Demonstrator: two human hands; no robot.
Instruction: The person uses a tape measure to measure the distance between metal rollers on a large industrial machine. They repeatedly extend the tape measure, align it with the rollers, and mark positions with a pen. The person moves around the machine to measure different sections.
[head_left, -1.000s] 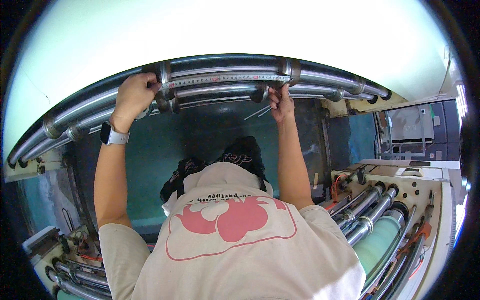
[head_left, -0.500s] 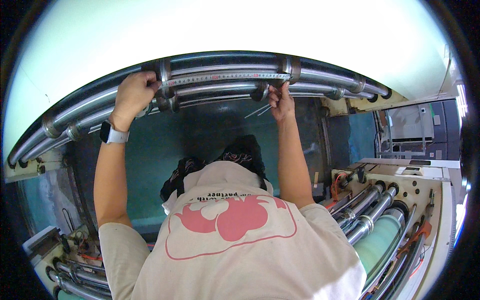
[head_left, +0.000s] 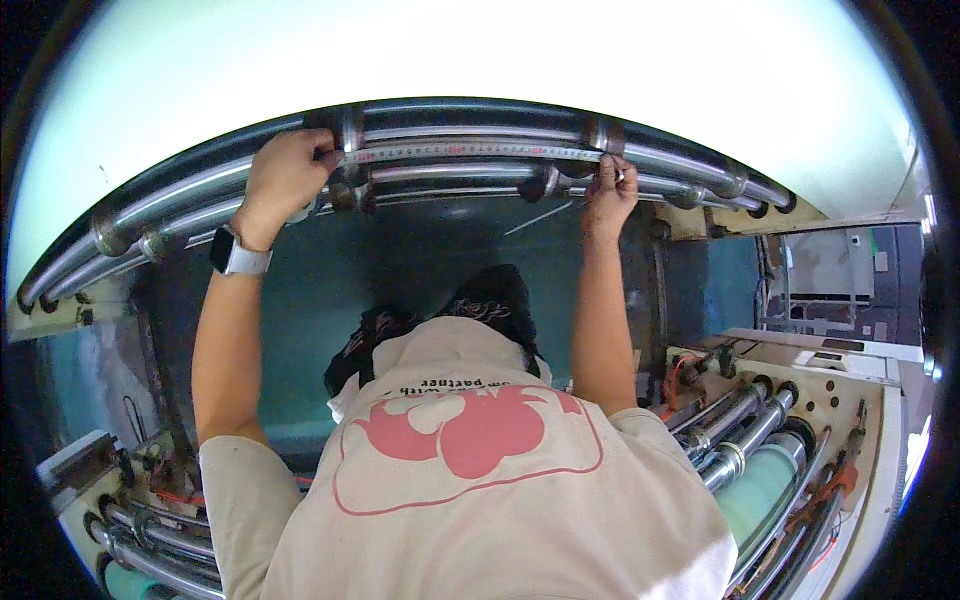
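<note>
A thin pale tape measure (head_left: 480, 151) stretches left to right along the shiny metal rollers in front of me. My left hand (head_left: 290, 178), with a watch (head_left: 238, 252) on its wrist, is closed on the tape's left end beside a roller collar (head_left: 352, 130). Beneath that palm a pale rounded edge shows, mostly hidden. At the tape's right end, just below another collar (head_left: 604, 134), my right hand (head_left: 611, 195) has its thumb and fingers pinched together on it. The tape lies nearly straight between both hands.
Beyond the rollers (head_left: 450, 120) rises a large bright white surface (head_left: 480, 50). Behind me on the right stands a machine frame (head_left: 850, 390) with more rollers and a pale green cylinder (head_left: 755, 495). Similar rollers (head_left: 160, 555) sit at the lower left.
My right hand has shifted right along the rollers, from left of the collar to the tape's end. My left hand stays by its collar. The whole view has moved slightly.
</note>
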